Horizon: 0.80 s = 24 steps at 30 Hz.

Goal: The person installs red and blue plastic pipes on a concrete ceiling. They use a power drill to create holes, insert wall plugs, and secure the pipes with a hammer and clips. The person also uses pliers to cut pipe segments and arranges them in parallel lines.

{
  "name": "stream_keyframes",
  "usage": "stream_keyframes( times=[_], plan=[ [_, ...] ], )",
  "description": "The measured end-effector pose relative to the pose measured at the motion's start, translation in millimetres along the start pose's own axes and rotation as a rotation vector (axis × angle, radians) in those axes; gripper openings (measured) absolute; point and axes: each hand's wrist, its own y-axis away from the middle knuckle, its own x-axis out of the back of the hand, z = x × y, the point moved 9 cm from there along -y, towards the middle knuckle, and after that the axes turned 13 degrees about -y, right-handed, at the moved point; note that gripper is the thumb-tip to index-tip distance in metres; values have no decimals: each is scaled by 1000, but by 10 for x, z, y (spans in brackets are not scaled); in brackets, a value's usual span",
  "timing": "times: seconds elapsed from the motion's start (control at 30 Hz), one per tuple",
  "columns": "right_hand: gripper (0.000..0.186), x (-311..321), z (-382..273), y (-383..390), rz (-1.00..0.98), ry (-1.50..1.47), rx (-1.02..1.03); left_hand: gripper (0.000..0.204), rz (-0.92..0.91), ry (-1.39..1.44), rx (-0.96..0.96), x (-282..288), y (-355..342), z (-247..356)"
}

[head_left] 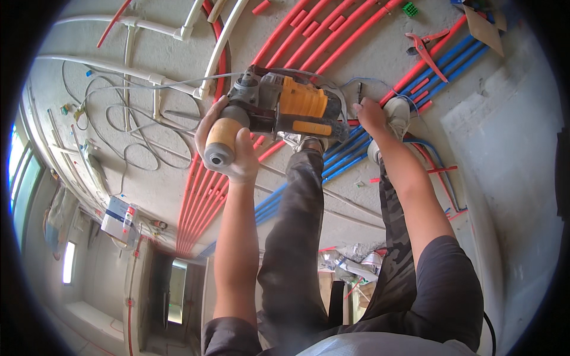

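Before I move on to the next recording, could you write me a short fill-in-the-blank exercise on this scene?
1. The hand gripping the power tool is the ____ one.
2. The two-handled cutter has handles coloured ____.
3. Near that cutter, red pipes run alongside pipes that are ____.
4. The small cube-shaped object at the picture's upper edge is ____.

Missing words: left; red; blue; green.

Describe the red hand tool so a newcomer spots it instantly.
Find the blue pipes running diagonally to the upper right. Near their upper end lies the red hand tool, its two arms spread in a V, unlike the straight red pipes.
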Motion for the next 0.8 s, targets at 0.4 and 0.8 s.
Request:
stream_keyframes(
  times=[0.4,0.8],
  plan=[
    [30,1788,-1577,1216,101,-344,372,70,-139,-71,210,92,113,-194],
    [28,2744,-4164,3010,-337,-581,1038,72,-82,-209,76,-34,-273,73]
  ],
)
